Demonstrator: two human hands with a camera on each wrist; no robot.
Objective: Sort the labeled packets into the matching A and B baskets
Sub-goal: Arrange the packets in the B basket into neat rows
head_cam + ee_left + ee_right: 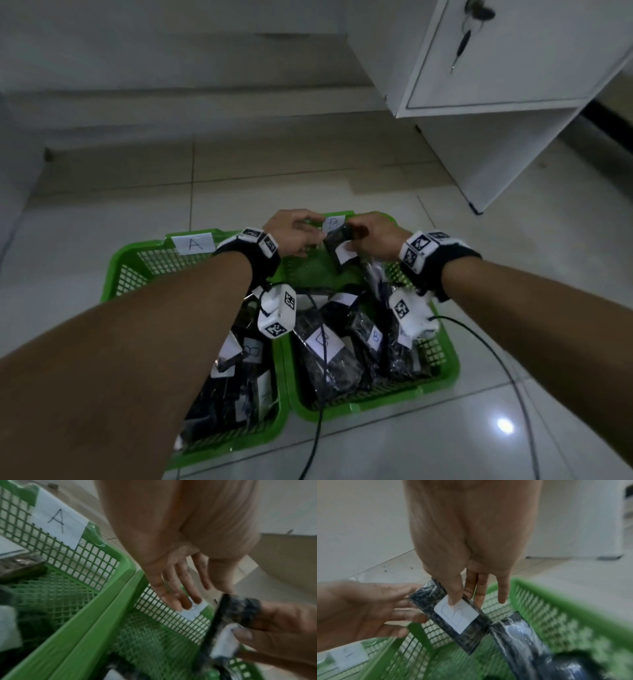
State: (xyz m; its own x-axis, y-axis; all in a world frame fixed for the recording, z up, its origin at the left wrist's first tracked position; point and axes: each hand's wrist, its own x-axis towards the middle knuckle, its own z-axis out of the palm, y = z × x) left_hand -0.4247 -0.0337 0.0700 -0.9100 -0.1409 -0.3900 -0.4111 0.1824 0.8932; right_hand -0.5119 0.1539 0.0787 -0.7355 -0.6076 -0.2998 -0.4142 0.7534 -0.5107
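— Forearms fill the near part of the head view. What do the hands do?
— Above the far end of the B basket (442, 370), the right hand (376, 236) pinches a dark packet (337, 245). The left hand (294, 236) is beside it with loose fingers and grips nothing.
— Which letter is on its label?
— Only the right wrist view shows it: B (456, 613), under the thumb.
— And the baskets?
— The B basket holds many dark packets. The A basket (126, 274), just left of it, holds some too.
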